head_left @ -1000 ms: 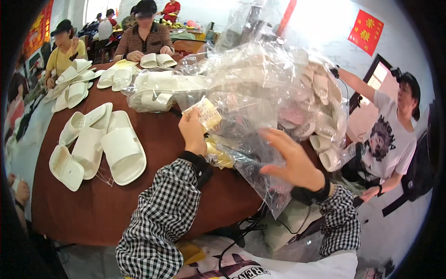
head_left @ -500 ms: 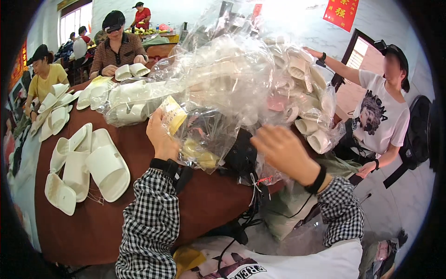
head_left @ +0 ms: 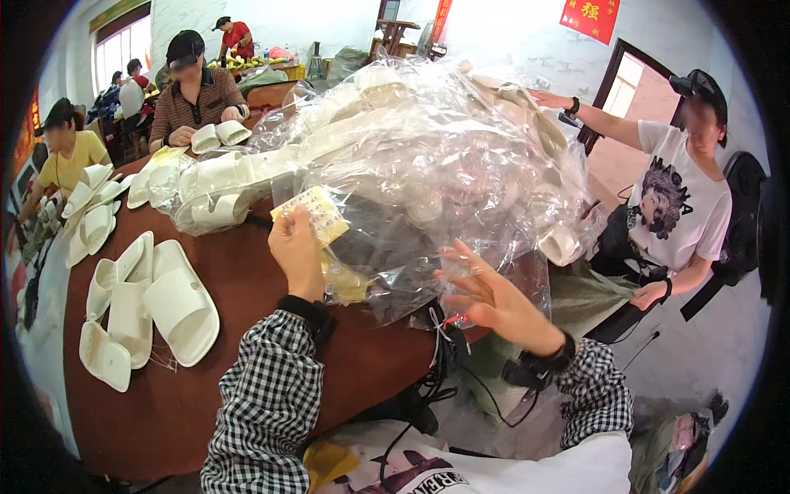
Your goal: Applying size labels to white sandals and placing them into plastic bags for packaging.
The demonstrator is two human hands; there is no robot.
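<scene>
My left hand point(head_left: 298, 259) is closed in a pinch on a yellow printed slip point(head_left: 321, 216) at the edge of a large clear plastic bag point(head_left: 395, 276). More yellow paper point(head_left: 350, 284) shows beside my left wrist, seemingly through the film. The bag spreads rightward, flat and see-through, over the table. At its right part is my right hand point(head_left: 498, 300), palm inward, fingers spread and a little blurred. Whether these fingers touch the film I cannot tell. Beyond the bag lies a heap of cream slippers wrapped in clear plastic point(head_left: 346, 148).
Loose cream slippers point(head_left: 185, 300) lie on the brown table point(head_left: 247, 387) to my left. Co-workers sit at the far left; one point(head_left: 197, 99) handles slippers. Another person point(head_left: 679, 181) stands at the right, one arm over the heap, holding a greenish sack point(head_left: 588, 300). Black cables point(head_left: 432, 375) hang at the table's edge.
The plastic bag has come down from its puffed-up shape and spread flatter over the heap. My right hand has turned and its fingers have spread. The left keeps the yellow slip.
</scene>
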